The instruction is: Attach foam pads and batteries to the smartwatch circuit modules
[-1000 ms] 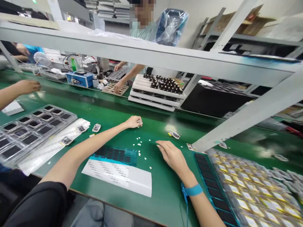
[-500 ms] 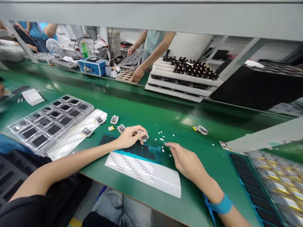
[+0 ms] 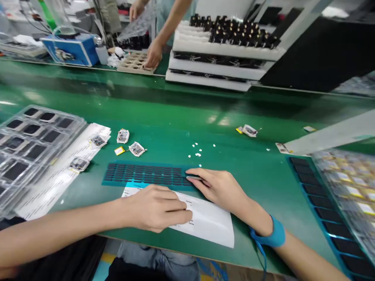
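My left hand [image 3: 159, 208] is closed, back upward, over a curled white printed sheet [image 3: 215, 222]. What it grips, if anything, is hidden beneath the fingers. My right hand [image 3: 222, 189] pinches a thin grey piece [image 3: 195, 178], perhaps a tweezer tip, at the right end of a blue film with rows of small black strips [image 3: 146, 174]. Beyond the film lie small white scraps [image 3: 197, 155]. To the left are a circuit module [image 3: 136, 148] with a yellow-edged battery [image 3: 119, 150] and another white-framed module [image 3: 122, 136].
A clear tray [image 3: 43, 134] of dark screens stands left, beside white paper [image 3: 63, 175] bearing two modules. Another module [image 3: 249, 130] lies right of centre. Black pads [image 3: 316, 191] and bagged yellow parts [image 3: 351, 179] line the right. Across the bench, a co-worker's hand [image 3: 154, 54] touches a beige tray.
My left hand has come down toward me and turned back upward; the module it held no longer shows. My right hand has moved left onto the blue film. The view has shifted downward and closer.
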`<action>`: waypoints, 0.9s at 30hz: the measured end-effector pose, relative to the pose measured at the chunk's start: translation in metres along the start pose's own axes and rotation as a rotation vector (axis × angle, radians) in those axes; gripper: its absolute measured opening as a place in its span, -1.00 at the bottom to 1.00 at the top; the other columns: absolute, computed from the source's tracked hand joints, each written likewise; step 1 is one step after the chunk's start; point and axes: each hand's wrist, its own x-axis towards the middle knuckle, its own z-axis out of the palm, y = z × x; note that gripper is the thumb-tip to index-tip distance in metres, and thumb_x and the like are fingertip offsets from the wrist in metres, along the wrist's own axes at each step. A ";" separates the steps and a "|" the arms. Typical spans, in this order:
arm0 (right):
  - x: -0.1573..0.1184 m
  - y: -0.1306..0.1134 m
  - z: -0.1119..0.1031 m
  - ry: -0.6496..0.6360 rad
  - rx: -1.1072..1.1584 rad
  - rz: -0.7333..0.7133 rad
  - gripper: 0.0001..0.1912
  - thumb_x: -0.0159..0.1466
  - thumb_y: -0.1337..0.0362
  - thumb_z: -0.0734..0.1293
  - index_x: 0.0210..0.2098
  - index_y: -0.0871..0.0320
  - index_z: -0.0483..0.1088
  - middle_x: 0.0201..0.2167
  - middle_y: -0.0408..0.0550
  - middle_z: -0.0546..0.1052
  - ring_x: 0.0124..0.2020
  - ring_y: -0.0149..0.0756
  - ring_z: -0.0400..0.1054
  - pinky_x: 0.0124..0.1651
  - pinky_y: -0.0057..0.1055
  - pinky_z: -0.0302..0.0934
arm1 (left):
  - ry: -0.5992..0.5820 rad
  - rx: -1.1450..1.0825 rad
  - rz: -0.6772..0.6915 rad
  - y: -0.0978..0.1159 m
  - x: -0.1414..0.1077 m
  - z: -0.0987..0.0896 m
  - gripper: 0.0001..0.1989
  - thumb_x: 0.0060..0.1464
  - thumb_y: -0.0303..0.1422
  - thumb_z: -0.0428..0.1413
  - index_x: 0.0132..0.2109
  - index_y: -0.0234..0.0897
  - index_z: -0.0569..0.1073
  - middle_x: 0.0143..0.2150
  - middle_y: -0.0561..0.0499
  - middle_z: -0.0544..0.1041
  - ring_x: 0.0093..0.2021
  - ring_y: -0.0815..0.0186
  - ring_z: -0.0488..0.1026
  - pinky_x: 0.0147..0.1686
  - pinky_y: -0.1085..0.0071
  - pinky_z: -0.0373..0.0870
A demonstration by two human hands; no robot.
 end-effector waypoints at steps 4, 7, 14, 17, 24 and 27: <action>0.000 -0.002 -0.003 -0.054 0.043 0.003 -0.73 0.49 0.20 0.16 -0.19 0.14 0.45 -0.42 -0.21 0.60 -0.55 -0.48 0.41 -0.45 -0.53 0.18 | 0.010 -0.024 -0.129 0.003 0.003 0.000 -0.81 0.31 -0.50 -0.02 -0.10 -0.35 0.50 -0.25 -0.07 0.64 -0.26 0.24 0.54 -0.33 0.34 0.46; -0.003 -0.003 -0.006 -0.069 0.038 0.002 -0.75 0.49 0.21 0.16 -0.20 0.13 0.43 -0.45 -0.22 0.58 -0.58 -0.48 0.39 -0.48 -0.52 0.16 | 0.064 -0.027 -0.227 0.005 0.007 -0.001 -0.83 0.32 -0.48 0.00 -0.12 -0.36 0.50 -0.25 -0.07 0.64 -0.26 0.24 0.54 -0.32 0.34 0.48; -0.009 -0.008 -0.012 -0.102 -0.079 -0.008 -0.65 0.51 0.14 0.08 -0.21 0.15 0.39 -0.56 -0.20 0.53 -0.65 -0.42 0.38 -0.57 -0.47 0.06 | 0.169 0.007 -0.024 0.004 0.010 -0.007 -0.77 0.30 -0.50 -0.04 -0.14 -0.41 0.53 -0.24 -0.11 0.65 -0.25 0.24 0.55 -0.26 0.30 0.54; -0.009 -0.009 -0.012 -0.117 -0.072 -0.004 -0.60 0.51 0.02 0.07 -0.18 0.14 0.39 -0.59 -0.21 0.51 -0.67 -0.42 0.33 -0.57 -0.46 0.02 | 0.168 -0.084 0.104 0.007 0.011 -0.010 -0.80 0.29 -0.48 0.02 -0.19 -0.40 0.54 -0.29 -0.08 0.64 -0.31 0.28 0.55 -0.26 0.34 0.54; -0.009 -0.005 -0.005 -0.051 -0.041 0.048 -0.63 0.49 0.03 0.13 -0.20 0.12 0.41 -0.57 -0.22 0.51 -0.65 -0.46 0.32 -0.55 -0.48 0.00 | -0.028 -0.249 -0.154 0.020 0.008 -0.003 -0.88 0.27 -0.50 0.07 -0.11 -0.36 0.50 -0.18 -0.06 0.64 -0.14 0.23 0.54 -0.13 0.34 0.48; -0.009 -0.005 -0.005 -0.050 -0.058 0.056 -0.65 0.49 0.05 0.14 -0.20 0.12 0.42 -0.58 -0.21 0.51 -0.65 -0.45 0.32 -0.55 -0.47 -0.01 | 0.004 -0.229 -0.186 0.022 0.006 -0.001 -0.86 0.28 -0.50 0.06 -0.07 -0.38 0.49 -0.18 -0.08 0.64 -0.12 0.22 0.53 -0.14 0.32 0.46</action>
